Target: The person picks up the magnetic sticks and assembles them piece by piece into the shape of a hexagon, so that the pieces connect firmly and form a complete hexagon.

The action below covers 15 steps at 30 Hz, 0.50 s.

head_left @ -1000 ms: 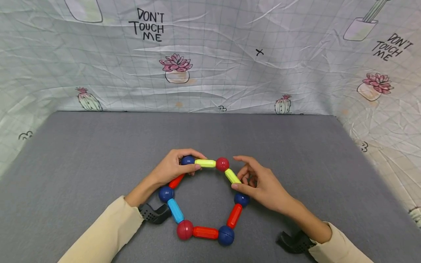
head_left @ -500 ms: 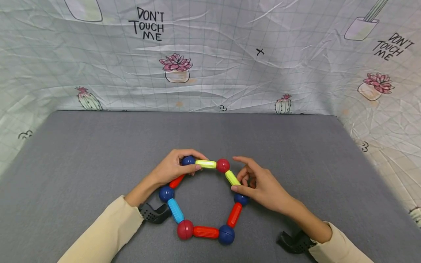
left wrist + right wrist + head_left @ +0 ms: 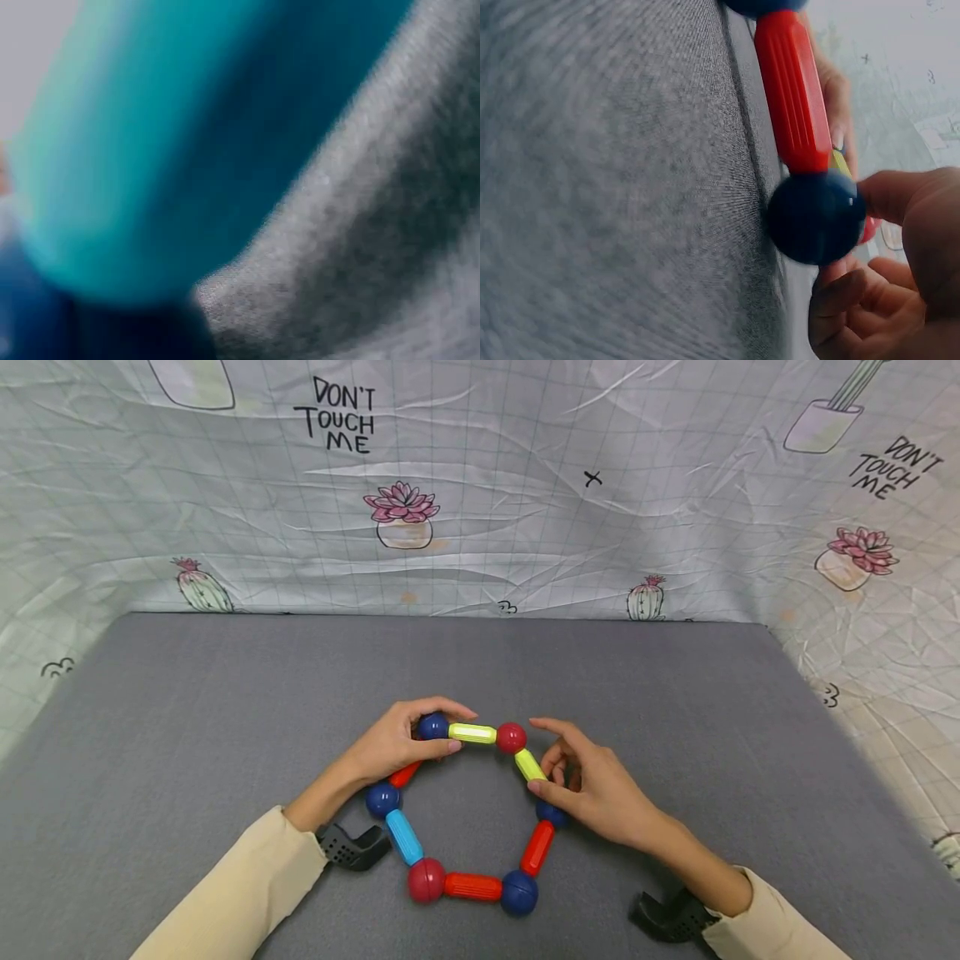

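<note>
A ring of coloured rods and balls lies on the grey mat in the head view. My left hand grips the dark blue ball at the ring's top left, beside a yellow-green rod and a red ball. My right hand pinches the second yellow-green rod just above another blue ball. The right wrist view shows that blue ball, a red rod and my fingers. A blurred light blue rod fills the left wrist view.
A printed cloth backdrop rises behind and to both sides of the mat. Black wrist mounts sit at my left sleeve and right sleeve. Bare mat stretches to the left, right and far side of the ring.
The whole ring has slid a little to the right, with both hands keeping their holds.
</note>
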Tool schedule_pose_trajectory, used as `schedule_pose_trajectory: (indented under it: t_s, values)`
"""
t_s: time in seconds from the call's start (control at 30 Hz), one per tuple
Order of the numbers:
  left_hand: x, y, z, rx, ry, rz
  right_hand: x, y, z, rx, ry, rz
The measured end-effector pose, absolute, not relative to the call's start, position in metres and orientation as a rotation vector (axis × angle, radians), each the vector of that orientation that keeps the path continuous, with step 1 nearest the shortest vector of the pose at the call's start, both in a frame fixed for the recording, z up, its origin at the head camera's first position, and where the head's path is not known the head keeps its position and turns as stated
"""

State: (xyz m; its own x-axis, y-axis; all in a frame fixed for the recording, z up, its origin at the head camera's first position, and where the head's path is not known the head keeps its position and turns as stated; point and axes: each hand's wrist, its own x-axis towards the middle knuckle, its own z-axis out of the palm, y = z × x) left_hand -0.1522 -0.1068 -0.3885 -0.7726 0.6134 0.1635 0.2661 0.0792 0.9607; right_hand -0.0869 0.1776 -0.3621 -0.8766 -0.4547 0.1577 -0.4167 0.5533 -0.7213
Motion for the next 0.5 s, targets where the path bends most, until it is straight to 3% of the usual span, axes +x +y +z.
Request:
schedule_pose_trajectory:
  t_s: [0.5]
  values:
    - [-0.152,-0.105,-0.389,0.852,1.871,1.998,-0.115,0.185,-0.368,-0.732,2.935,-1.244]
